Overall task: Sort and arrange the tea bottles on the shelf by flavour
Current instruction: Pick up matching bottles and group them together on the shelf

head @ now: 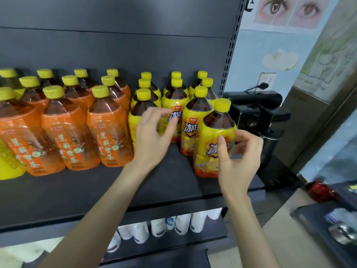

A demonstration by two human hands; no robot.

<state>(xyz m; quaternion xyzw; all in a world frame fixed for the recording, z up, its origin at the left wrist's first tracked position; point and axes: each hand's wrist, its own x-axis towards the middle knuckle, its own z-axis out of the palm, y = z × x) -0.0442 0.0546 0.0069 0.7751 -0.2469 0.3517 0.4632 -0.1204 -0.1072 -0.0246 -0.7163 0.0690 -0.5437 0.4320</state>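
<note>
- The front yellow-labelled bottle (pixel 206 144) stands upright near the right end of the shelf (pixel 96 190). It is out ahead of the other yellow-labelled bottles (pixel 191 130) and just beside the nearest of them.
- Its long axis runs straight up, with the yellow cap (pixel 222 104) on top. The dark tea shows above the label.
- The right hand (pixel 238 163) is the nearer one, low and to the right of this bottle. Its index finger lies across the label front and the other fingers curl at the bottle's right flank.
- Whether those fingers press the bottle or only hover at it cannot be told. The curl is loose, not a full wrap.
- The bottle lies up and to the left of that palm, so a push back into its row would probably run away from the person.
- The left hand (pixel 152 140) hangs in front of the yellow rows with loose, spread fingers and holds nothing.
- The right wrist is bent back with the forearm rising from below. The left forearm comes in slantwise from the lower left.
- The orange-labelled bottles (pixel 108 132) fill the shelf to the left in rows, touching the yellow group.
- A black device (pixel 257 113) sits just past the shelf's right end. White containers (pixel 158 227) stand on the level below.
</note>
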